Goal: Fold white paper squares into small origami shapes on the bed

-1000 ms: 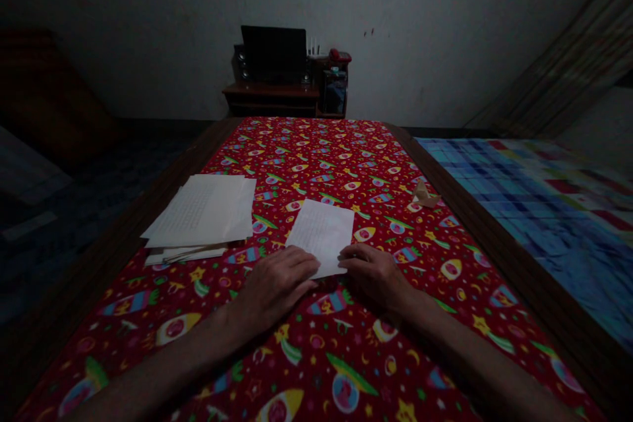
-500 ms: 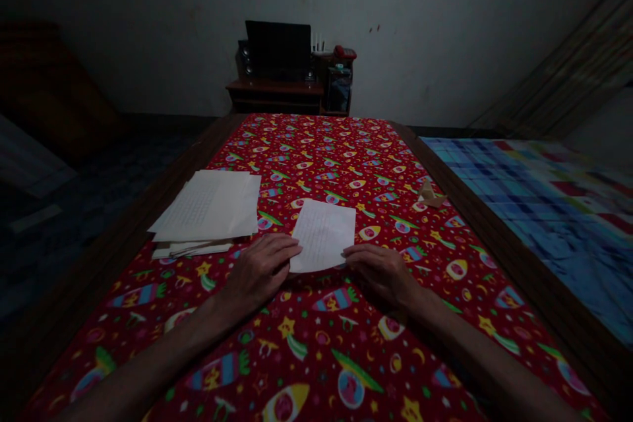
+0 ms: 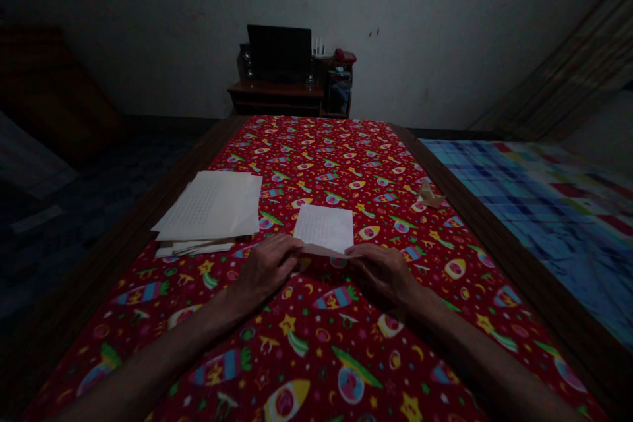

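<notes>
A small sheet of paper (image 3: pixel 324 227) with faint lines of writing lies in front of me, its near edge bent up into a narrow strip. My left hand (image 3: pixel 271 264) pinches the near left corner. At the near right corner, my right hand (image 3: pixel 383 269) grips the same sheet between thumb and fingers. Both thumbs are partly hidden. To the left of my left hand rests an uneven stack of printed papers (image 3: pixel 210 204). Everything lies on a red cloth (image 3: pixel 316 356) patterned with rockets and stars.
A small folded brown paper piece (image 3: pixel 429 196) sits near the table's right edge. Dark wooden borders run along both sides of the cloth. Beyond the far end stands a desk with a monitor (image 3: pixel 279 53) and a red telephone (image 3: pixel 345 55). Blue checked bedding (image 3: pixel 494 211) lies on the right.
The sheet's near edge has been lifted and turned up, so less of its written face shows. Both hands keep hold of its near corners.
</notes>
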Available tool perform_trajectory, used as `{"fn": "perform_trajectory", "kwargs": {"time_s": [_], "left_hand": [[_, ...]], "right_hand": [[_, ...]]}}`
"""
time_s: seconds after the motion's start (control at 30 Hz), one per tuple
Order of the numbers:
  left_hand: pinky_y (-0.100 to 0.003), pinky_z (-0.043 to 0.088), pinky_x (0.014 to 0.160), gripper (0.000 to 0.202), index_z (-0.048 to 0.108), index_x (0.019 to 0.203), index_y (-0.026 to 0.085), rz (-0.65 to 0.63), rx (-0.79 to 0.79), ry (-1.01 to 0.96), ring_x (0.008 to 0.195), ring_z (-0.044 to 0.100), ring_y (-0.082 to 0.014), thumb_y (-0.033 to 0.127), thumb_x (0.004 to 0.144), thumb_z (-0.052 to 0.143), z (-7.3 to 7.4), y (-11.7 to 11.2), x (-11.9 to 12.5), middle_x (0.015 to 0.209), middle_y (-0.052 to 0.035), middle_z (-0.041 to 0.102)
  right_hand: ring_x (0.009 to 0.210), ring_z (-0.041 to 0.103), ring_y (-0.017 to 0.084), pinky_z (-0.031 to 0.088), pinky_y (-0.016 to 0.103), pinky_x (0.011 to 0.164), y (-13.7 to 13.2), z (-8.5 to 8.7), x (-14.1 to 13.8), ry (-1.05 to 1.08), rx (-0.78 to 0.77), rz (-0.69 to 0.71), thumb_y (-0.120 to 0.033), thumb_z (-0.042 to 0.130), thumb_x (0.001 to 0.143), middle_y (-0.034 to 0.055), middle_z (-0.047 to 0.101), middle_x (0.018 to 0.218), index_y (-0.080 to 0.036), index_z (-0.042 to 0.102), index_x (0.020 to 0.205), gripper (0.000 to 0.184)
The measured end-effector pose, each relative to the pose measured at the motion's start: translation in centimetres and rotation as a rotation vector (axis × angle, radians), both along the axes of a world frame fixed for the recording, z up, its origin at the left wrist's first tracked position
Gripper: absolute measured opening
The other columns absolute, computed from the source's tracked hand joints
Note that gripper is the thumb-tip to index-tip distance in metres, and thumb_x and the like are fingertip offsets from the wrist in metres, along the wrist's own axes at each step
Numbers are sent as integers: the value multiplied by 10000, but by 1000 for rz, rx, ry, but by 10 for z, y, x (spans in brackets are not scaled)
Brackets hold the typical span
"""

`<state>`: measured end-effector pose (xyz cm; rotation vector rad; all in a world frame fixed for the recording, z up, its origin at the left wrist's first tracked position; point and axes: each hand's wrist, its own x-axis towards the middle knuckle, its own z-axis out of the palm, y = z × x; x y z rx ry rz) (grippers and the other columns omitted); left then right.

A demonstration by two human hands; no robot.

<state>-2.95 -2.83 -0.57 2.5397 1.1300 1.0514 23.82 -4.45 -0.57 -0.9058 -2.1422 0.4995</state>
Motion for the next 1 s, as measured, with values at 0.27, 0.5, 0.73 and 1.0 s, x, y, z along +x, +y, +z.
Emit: {"fn": "perform_trajectory", "kwargs": {"time_s": [0.27, 0.5, 0.73, 1.0], "left_hand": [[-244, 529, 656, 141, 650, 881, 196, 16, -190, -126, 716, 673, -154, 221, 860, 513, -5, -6, -11, 809, -34, 709], [-283, 506, 720, 317, 505, 1126, 178, -5, -203, -61, 788, 624, -169, 202, 812, 549, -12, -4, 2, 868, -42, 635], [-323, 507, 689, 369, 494, 1089, 194, 191, -235, -6, 783, 633, -208, 128, 726, 491, -12, 6, 16, 904, -57, 648], [-270, 492, 630, 323, 512, 1094, 177, 227, -280, -27, 705, 655, -182, 183, 773, 472, -7, 9, 16, 800, -29, 675]], "right_hand": [[668, 634, 138, 474, 223, 588, -1, 1, 3, -45, -36, -51, -217, 443, 906, 45, 682, 802, -192, 597, 984, 174], [604, 595, 120, 431, 205, 552, -3, 6, -1, -59, -60, -67, -208, 429, 908, 32, 650, 728, -179, 594, 904, 168], [542, 552, 116, 413, 204, 531, -2, 2, -1, -49, -83, -163, -262, 416, 913, 14, 626, 680, -187, 579, 884, 181], [539, 530, 110, 388, 195, 499, 1, 0, -5, 26, -145, -225, -301, 439, 903, 6, 619, 678, -187, 580, 837, 194]]}}
